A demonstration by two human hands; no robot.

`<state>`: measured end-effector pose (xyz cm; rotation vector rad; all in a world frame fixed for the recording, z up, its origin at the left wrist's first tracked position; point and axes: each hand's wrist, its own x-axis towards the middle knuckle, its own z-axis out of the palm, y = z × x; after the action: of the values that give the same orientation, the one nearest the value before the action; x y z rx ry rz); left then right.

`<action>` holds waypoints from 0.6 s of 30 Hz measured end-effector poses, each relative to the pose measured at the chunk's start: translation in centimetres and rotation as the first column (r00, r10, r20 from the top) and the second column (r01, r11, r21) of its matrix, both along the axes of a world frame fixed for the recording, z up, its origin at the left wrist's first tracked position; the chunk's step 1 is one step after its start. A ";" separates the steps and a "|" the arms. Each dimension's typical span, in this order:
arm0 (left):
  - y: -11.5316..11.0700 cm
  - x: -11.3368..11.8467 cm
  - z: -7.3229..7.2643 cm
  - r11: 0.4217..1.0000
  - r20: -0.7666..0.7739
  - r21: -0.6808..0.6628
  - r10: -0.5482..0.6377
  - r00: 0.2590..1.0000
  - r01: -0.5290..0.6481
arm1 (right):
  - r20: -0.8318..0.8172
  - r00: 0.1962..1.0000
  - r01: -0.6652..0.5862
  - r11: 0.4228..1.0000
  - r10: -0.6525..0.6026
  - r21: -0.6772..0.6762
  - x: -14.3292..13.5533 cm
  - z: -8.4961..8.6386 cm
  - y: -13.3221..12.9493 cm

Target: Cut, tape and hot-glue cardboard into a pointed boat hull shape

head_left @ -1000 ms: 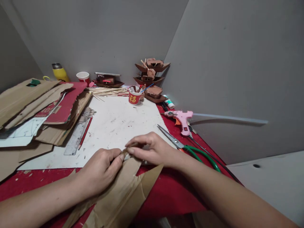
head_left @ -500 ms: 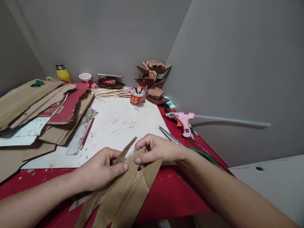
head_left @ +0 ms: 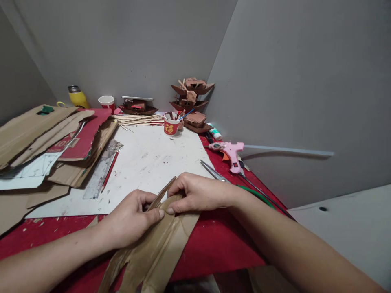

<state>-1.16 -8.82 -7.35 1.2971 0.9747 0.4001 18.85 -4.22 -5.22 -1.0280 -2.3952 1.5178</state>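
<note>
Torn brown cardboard sheet (head_left: 152, 250): long axis laid seven-to-one o'clock; one-o'clock end pinched by fingers of right hand (head_left: 197, 193), ten-o'clock edge by left hand's (head_left: 132, 219).

Along the far edge of a red-covered table (head_left: 220, 248), against grey walls (head_left: 146, 49), stand, left to right, a yellow bottle (head_left: 78, 99) with a dark cap, a paper cup (head_left: 106, 103), a brown model boat (head_left: 139, 107) and several more model boats (head_left: 193, 99), some stacked. Thin wooden sticks (head_left: 139, 120) lie in front. Right: a pink glue gun (head_left: 233, 153). Left: a clear ruler (head_left: 95, 181) beside a red pencil (head_left: 110, 171).
</note>
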 end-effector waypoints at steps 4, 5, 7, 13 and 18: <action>-0.1 0.1 0.2 0.999 -0.050 0.036 0.010 0.999 -0.008 | 0.037 0.999 0.002 1.000 -0.003 0.010 -0.3 0.1 -0.2; -0.1 0.2 0.3 0.999 -0.063 0.046 0.014 0.998 -0.011 | 0.022 1.000 0.004 1.000 -0.004 0.003 -0.3 0.0 -0.2; -0.1 0.2 0.3 0.998 -0.076 0.054 0.020 0.997 -0.016 | 0.008 1.000 0.002 1.000 -0.002 0.003 -0.4 -0.1 -0.3; 0.1 0.0 0.0 0.998 -0.148 0.061 0.025 0.989 -0.016 | 0.129 0.990 0.033 0.977 -0.061 0.209 -1.2 -0.4 -1.2; 0.2 -0.1 -0.3 0.999 -0.115 0.049 0.026 0.993 -0.021 | 0.150 0.986 0.023 0.959 -0.068 0.282 -1.1 0.3 -1.7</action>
<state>-1.27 -8.66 -7.67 1.3649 1.0841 0.3715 17.80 -5.96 -4.97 -1.1663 -2.5753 1.0760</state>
